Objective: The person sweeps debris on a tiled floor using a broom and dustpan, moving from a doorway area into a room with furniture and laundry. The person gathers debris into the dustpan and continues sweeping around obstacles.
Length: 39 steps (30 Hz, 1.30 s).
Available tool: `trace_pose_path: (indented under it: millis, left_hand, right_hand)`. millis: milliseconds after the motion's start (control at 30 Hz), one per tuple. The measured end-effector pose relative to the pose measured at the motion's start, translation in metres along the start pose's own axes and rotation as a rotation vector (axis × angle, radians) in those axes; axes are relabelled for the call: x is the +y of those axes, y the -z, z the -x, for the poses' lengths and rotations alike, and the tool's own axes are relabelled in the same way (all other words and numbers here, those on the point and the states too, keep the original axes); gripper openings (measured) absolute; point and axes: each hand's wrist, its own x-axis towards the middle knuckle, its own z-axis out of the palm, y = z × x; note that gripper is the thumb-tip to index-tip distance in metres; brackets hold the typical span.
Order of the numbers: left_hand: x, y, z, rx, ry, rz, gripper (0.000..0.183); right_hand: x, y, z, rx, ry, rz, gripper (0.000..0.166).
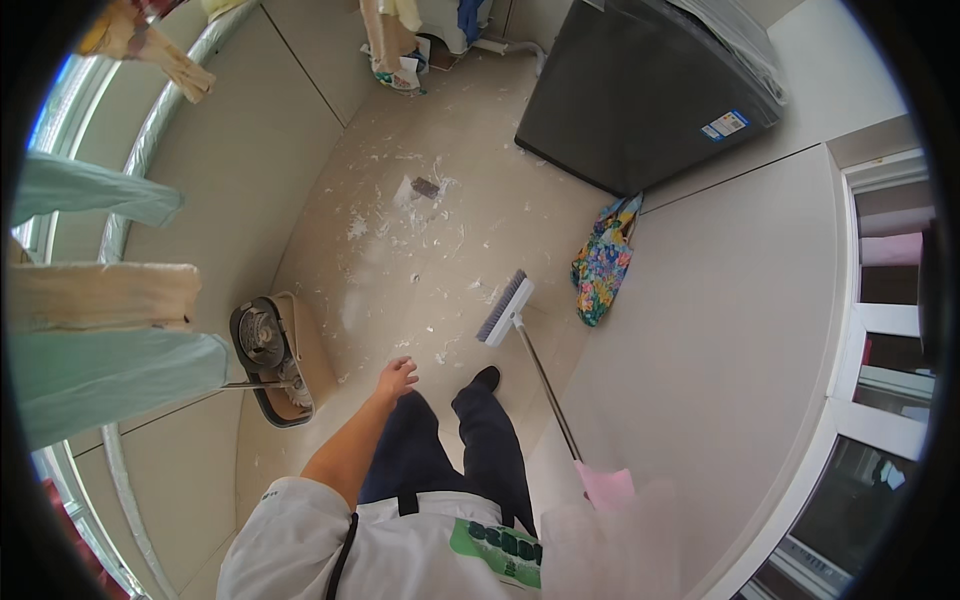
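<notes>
My left hand (397, 376) hangs in front of my left thigh with nothing in it, the fingers loosely curled and apart. A long-handled floor brush (507, 309) with grey bristles and a white head rests on the floor ahead of my foot. Its metal pole (551, 394) slants back toward my right side and passes behind a pink cloth (606, 484). My right hand is out of sight, where the cloth and a pale blur cover that area. White scraps and flakes (358, 226) litter the tiled floor around a small dark block (425, 187).
A mop bucket (322, 345) with a spinner basket stands by the left wall. Garments (120, 386) hang at left. A dark grey appliance (637, 90) stands at the back right, with a flowered bag (604, 262) beside it. A windowed door frame (840, 420) lies right.
</notes>
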Motion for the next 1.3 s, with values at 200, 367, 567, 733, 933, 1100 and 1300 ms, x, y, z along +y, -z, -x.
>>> trace_pose_path:
  millis: [200,367,567,733,933,1100,1300]
  left_hand:
    - [0.109,-0.136,-0.09,-0.075,-0.178,-0.347,0.039]
    - [0.139,-0.215,-0.222,-0.031,-0.331,-0.582,0.047]
    - [0.164,-0.368,-0.321,-0.125,-0.452,-1.01,0.077]
    - [0.13,-0.507,-0.418,-0.065,-0.495,-1.066,0.104]
    - [0.124,-0.598,-0.506,0.014,-0.334,-0.845,0.085]
    - [0.108,-0.565,-0.489,-0.216,-0.495,-0.494,0.031]
    - [0.196,-0.486,-0.244,-0.031,-0.792,-0.283,0.02]
  right_hand:
    - [-0.076,0.038,-0.007,-0.188,-0.084,-0.243,0.048]
    - [-0.147,-0.008,-0.016,0.153,0.008,0.306,0.043]
    - [-0.211,0.005,-0.034,-0.045,-0.087,-0.213,0.065]
    - [-0.275,0.044,-0.089,-0.033,-0.281,0.16,0.053]
    - [-0.283,0.112,-0.145,-0.064,-0.249,0.187,0.051]
    - [-0.283,0.127,-0.165,-0.131,-0.213,0.23,0.05]
    - [-0.295,0.104,-0.166,-0.197,-0.415,0.467,0.05]
